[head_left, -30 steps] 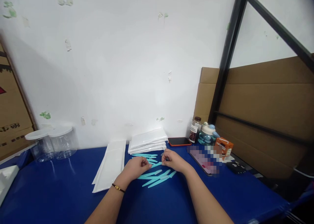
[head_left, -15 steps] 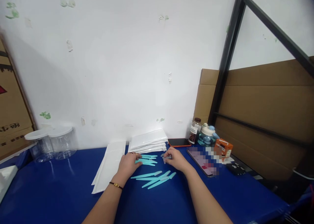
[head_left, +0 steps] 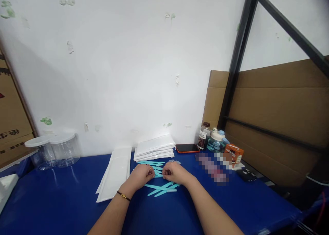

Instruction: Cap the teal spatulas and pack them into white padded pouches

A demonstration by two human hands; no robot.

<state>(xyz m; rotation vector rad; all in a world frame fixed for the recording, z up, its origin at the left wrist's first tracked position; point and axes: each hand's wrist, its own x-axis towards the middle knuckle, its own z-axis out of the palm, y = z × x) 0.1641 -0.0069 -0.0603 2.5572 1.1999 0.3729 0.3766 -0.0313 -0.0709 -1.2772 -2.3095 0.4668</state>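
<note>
My left hand [head_left: 144, 175] and my right hand [head_left: 174, 172] are closed in pinches, facing each other over the blue tabletop. A slim turquoise eyebrow razor [head_left: 158, 176] stretches between them, its ends hidden by my fingertips. Just behind, several more razors [head_left: 151, 163] lie in a loose row. Nearer to me, other razors [head_left: 161, 190] cross one another on the table. Small clear caps [head_left: 177, 162] show partly behind my right hand.
White padded envelopes [head_left: 117, 173] lie at left, with another stack [head_left: 154, 147] against the wall. Clear jars [head_left: 65, 151] stand at far left. On the right are a phone [head_left: 187, 148], a brown-capped bottle [head_left: 204, 136], a teal water bottle [head_left: 216, 141] and an orange box [head_left: 233, 155].
My left hand went back to the rear razors, then came forward again. My right hand moved left from the clear caps to meet it at a razor. The front razors shifted.
</note>
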